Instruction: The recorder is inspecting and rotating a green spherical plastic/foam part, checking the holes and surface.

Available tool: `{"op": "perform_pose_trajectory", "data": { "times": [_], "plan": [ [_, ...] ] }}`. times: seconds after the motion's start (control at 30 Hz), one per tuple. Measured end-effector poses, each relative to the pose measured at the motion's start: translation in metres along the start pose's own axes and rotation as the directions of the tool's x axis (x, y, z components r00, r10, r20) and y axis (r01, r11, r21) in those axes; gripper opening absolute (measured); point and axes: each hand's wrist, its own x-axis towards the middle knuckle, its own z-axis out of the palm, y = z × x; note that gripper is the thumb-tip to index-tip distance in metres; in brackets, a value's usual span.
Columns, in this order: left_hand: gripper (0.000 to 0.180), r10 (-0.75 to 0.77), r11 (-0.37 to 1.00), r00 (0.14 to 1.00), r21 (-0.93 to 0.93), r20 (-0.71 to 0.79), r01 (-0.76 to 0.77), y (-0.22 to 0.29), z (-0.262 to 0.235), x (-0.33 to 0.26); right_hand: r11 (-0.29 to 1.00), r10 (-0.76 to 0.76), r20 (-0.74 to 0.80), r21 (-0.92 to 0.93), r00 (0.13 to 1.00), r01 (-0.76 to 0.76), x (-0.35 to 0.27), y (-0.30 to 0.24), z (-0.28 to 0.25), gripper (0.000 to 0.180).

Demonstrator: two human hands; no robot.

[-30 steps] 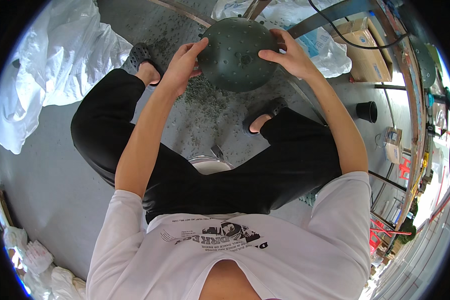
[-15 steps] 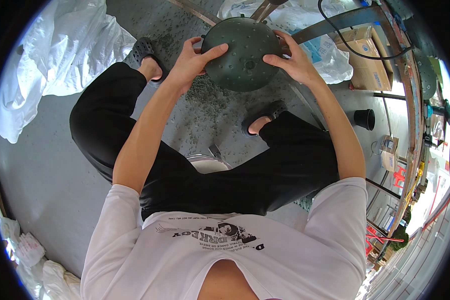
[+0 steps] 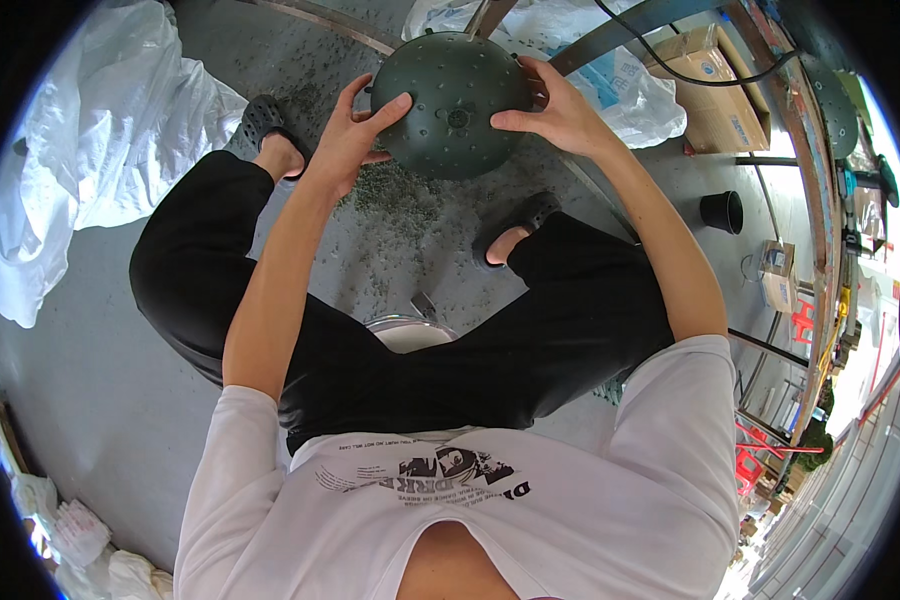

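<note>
A dark green, rounded dome (image 3: 450, 130) with small raised nubs all over is held out in front of me, between both hands. My left hand (image 3: 355, 135) grips its left edge, thumb on the upper face and the other fingers curled round the side. On the opposite edge, my right hand (image 3: 555, 110) does the same, its thumb pointing in toward a round mark on the dome. The underside of the dome and some fingertips are hidden from view.
Small dark green bits (image 3: 395, 205) litter the grey floor below. White plastic sheeting (image 3: 120, 130) lies at left, a clear plastic bag (image 3: 630, 95) behind the dome. A metal frame (image 3: 815, 190), a cardboard box (image 3: 715, 90) and a black pot (image 3: 722, 212) stand at right.
The dome and both hands appear shifted slightly left in the picture, as does much of the background. The grip of both hands on the dome stays about the same.
</note>
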Motion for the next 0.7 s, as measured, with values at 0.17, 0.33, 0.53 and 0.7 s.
{"op": "perform_pose_trajectory", "data": {
  "times": [0.17,0.33,0.53,0.7],
  "plan": [
    [0.108,-0.012,0.999,0.999,0.043,0.04,0.011,-0.005,-0.008,0.004,0.999,0.021,0.06,0.039,0.998,-0.023,0.001,-0.006,-0.003,0.105],
    [0.103,0.008,0.999,1.0,0.035,0.012,-0.008,0.002,0.0,-0.001,0.998,0.006,-0.035,0.056,0.999,-0.004,0.001,-0.001,0.001,0.114],
    [0.11,0.029,0.998,0.999,0.047,-0.026,-0.028,-0.005,-0.002,0.003,0.994,0.095,-0.001,0.047,0.995,-0.095,0.003,-0.015,0.0,0.116],
    [0.113,0.015,0.997,1.0,0.078,-0.027,-0.013,-0.002,0.002,0.001,0.998,0.05,-0.018,-0.04,0.999,-0.051,0.002,-0.009,0.001,0.116]
  ]
}}
